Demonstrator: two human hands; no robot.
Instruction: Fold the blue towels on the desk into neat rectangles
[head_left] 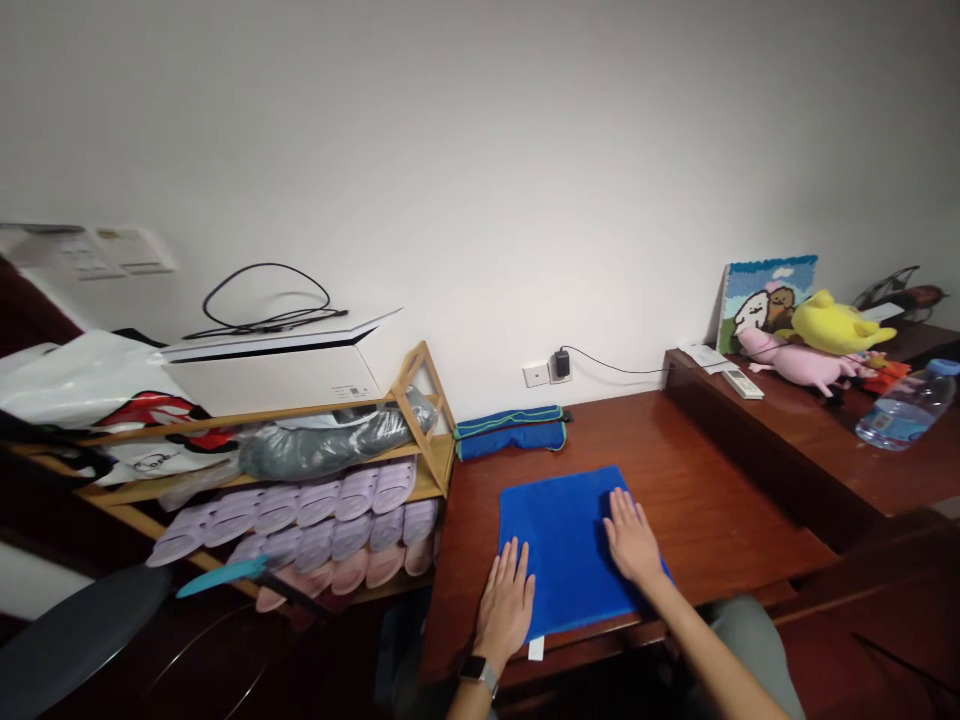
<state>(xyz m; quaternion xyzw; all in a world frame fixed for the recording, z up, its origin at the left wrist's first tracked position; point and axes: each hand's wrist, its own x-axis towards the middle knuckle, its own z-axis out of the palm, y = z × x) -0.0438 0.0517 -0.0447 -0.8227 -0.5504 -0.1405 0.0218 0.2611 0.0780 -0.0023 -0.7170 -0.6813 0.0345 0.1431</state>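
Observation:
A blue cloth (566, 550) lies spread out flat on the brown wooden table (697, 500), with a small white tag (536, 648) sticking out at its near edge. My left hand (506, 605) rests on the cloth's left edge, fingers stretched out and pointing away from me. On the right part of the cloth, my right hand (632, 538) lies flat with its fingers extended. Neither hand grips anything. A watch (478, 672) is on my left wrist.
A folded blue item with green trim (510, 432) lies at the table's back left. To the left stands a wooden rack (431, 470) with several slippers (315, 500) and a white box (277, 375). On the raised right surface are a water bottle (904, 412), plush toys (806, 360) and a remote (742, 384).

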